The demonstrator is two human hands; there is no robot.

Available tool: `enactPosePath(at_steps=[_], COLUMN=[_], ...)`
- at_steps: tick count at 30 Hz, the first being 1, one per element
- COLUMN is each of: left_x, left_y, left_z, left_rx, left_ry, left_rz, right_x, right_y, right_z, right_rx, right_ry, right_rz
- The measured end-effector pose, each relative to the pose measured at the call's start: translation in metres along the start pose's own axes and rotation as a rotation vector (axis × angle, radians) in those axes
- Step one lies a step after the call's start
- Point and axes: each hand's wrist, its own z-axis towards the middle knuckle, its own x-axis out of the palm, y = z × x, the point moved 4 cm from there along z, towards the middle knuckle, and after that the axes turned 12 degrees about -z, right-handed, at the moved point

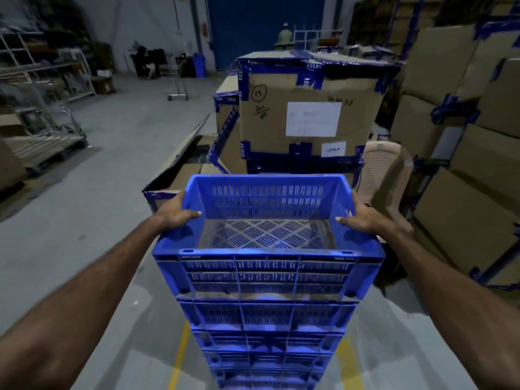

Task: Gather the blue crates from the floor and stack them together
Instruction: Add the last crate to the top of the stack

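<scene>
A stack of several blue slotted plastic crates (267,316) rises in front of me from the floor. The top blue crate (267,254) is empty, with a perforated base. My left hand (176,212) grips its left rim, thumb inside the wall. My right hand (363,218) grips its right rim the same way. Both arms reach forward at either side of the stack.
Taped cardboard boxes (306,114) stand just behind the stack, with an open flattened carton (180,161) to their left. A beige plastic chair (385,170) and tall carton stacks (464,136) are on the right. Metal racks and a pallet (47,147) line the left. Yellow floor lines (180,356) run below.
</scene>
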Motion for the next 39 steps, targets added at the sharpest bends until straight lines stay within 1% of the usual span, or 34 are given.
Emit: enactPosePath(at_steps=[4,7,12,15,20,24,28,30,31,33,34,35,36,37,39], left_x=[0.014,0.016,0.019,0.017,0.018,0.017,0.015,0.014,0.013,0.014,0.016,0.019,0.024,0.030,0.047], left_y=[0.003,0.009,0.016,0.020,0.015,0.006,0.004,0.006,0.006,0.003,-0.004,-0.014,-0.028,-0.040,-0.065], left_z=[0.012,0.016,0.021,0.023,0.018,0.009,0.010,0.011,0.012,0.012,0.014,0.017,0.022,0.031,0.050], left_rx=[0.053,0.074,0.080,0.095,0.071,0.040,0.034,0.029,0.022,0.031,0.071,0.134,0.210,0.291,0.434], left_ry=[-0.022,-0.039,-0.076,-0.080,-0.081,-0.072,-0.047,-0.032,-0.031,-0.049,-0.066,-0.085,-0.098,-0.093,-0.036], left_rz=[0.140,0.223,0.324,0.333,0.384,0.369,0.348,0.344,0.379,0.566,0.657,0.712,0.738,0.744,0.728], right_x=[0.007,0.012,0.016,0.018,0.017,0.012,0.009,0.007,0.004,-0.001,0.000,0.001,0.006,0.012,0.031], right_y=[-0.004,-0.006,-0.014,-0.016,-0.015,-0.011,-0.006,-0.004,0.000,0.012,0.021,0.034,0.049,0.067,0.103], right_z=[0.008,0.011,0.022,0.022,0.020,0.014,0.010,0.006,0.003,-0.008,-0.012,-0.018,-0.023,-0.027,-0.039], right_rx=[0.026,-0.001,-0.007,-0.019,0.005,0.015,0.003,0.014,0.017,-0.025,-0.076,-0.136,-0.207,-0.284,-0.416], right_ry=[-0.142,-0.185,-0.226,-0.243,-0.241,-0.232,-0.209,-0.240,-0.277,-0.387,-0.435,-0.449,-0.404,-0.306,-0.048], right_rz=[0.018,-0.038,-0.107,-0.112,-0.104,-0.158,-0.269,-0.400,-0.486,-0.652,-0.680,-0.674,-0.637,-0.573,-0.388])
